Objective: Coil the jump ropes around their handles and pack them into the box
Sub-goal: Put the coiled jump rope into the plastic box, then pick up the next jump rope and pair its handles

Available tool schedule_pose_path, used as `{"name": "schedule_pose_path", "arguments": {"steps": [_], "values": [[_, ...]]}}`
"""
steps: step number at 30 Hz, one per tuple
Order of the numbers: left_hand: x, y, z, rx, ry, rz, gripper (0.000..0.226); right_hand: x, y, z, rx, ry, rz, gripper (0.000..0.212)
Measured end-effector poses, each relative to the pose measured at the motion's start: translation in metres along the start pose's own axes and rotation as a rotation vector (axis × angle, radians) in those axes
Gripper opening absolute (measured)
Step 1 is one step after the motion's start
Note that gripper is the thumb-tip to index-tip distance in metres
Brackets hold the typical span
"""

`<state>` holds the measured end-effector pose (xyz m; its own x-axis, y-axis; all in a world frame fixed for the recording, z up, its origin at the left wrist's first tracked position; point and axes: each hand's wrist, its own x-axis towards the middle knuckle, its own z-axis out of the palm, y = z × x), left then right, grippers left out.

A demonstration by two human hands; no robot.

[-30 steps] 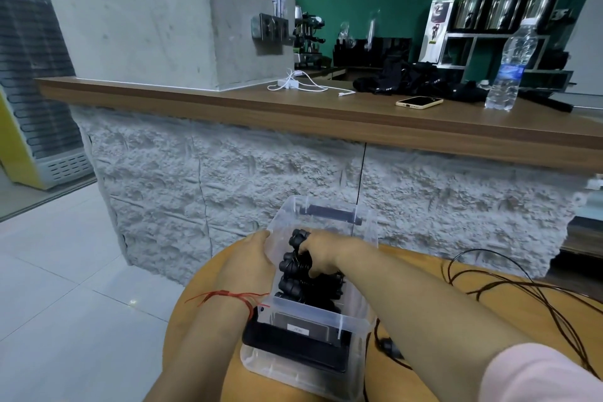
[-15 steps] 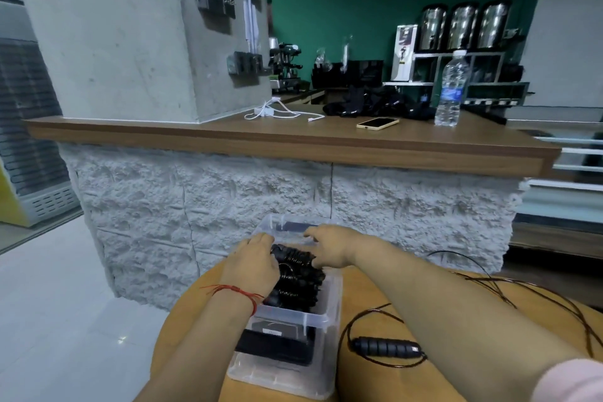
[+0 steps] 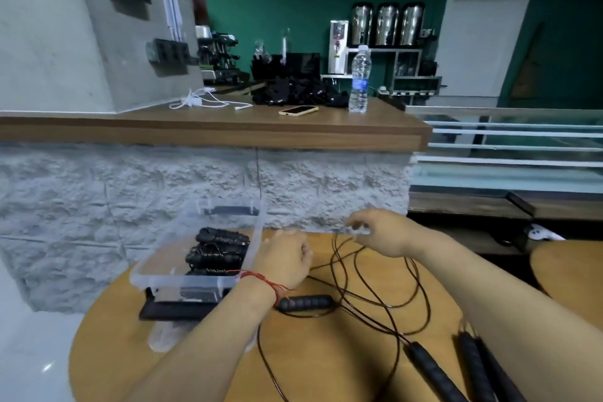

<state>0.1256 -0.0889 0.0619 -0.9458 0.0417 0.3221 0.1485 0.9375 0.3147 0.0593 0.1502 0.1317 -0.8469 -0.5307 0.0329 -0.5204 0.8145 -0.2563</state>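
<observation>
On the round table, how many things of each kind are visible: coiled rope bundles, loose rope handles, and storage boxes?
Clear plastic box: 1
Coiled black jump-rope bundles, inside the box: 3
Loose black ribbed handles, on the round wooden table: 4
Total: 8

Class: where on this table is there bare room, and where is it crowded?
Bare: the table left of the left forearm, nearer than the box; box floor left of the coiled ropes. Crowded: loose ropes across the table's right half.
</observation>
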Motion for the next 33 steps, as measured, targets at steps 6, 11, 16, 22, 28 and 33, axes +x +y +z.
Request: {"name": "schedule_pose_path", "arguments": {"steps": [6, 11, 16, 22, 28, 33], "values": [[-0.039, 0.053, 0.081, -0.046, -0.245, 0.025, 0.017, -0.09, 0.085, 0.025, 0.096, 0.107, 0.262, 0.023], [-0.066, 0.088, 0.131, -0.089, -0.395, 0.007, 0.015, -0.141, 0.103, 0.088, 0.142, 0.04, 0.443, 0.026], [-0.083, 0.101, 0.156, -0.113, -0.472, -0.053, 0.022, -0.154, 0.09, 0.148, 0.066, -0.156, 0.473, 0.044], [-0.097, 0.099, 0.157, -0.311, -0.559, -0.285, 0.018, -0.146, 0.081, 0.168, 0.042, -0.221, 0.553, 0.047], [-0.088, 0.107, 0.149, -1.079, -0.675, -0.681, 0.039, -0.134, 0.045, 0.153, 0.667, -0.035, 0.483, 0.029], [-0.079, 0.108, 0.123, -1.364, -0.453, -0.728, 0.041, -0.134, 0.013, 0.155, 0.695, 0.124, 0.237, 0.022]]}}
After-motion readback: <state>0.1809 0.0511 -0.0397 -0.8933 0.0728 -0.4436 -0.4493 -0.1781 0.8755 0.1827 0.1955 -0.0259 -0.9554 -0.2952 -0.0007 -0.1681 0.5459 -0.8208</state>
